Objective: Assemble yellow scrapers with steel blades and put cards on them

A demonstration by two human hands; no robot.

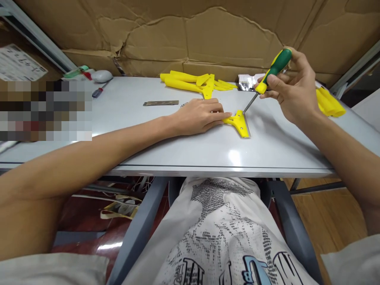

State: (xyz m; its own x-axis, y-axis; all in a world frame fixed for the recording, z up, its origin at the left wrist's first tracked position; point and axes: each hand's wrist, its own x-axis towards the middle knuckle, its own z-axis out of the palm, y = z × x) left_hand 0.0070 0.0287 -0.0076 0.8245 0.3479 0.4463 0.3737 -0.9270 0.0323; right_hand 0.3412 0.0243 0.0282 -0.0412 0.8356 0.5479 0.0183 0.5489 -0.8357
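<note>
A yellow scraper (242, 128) lies flat on the table, its T-shaped head and thin blade edge facing right. My left hand (203, 114) rests on the table and is closed on the scraper's neck, hiding most of its handle. My right hand (299, 85) is closed around a screwdriver (274, 67) with a green and yellow handle. The screwdriver slants down to the left, and its tip meets the upper corner of the scraper's head near a screw hole. Whether the tip sits in a screw is too small to tell.
Behind my left hand lie yellow scraper parts (190, 82) and a stack of metal blades (161, 103). A silver packet (247, 82) stands by the cardboard wall (208, 35). More yellow parts (330, 102) are at right; a small screwdriver (97, 92) is at left.
</note>
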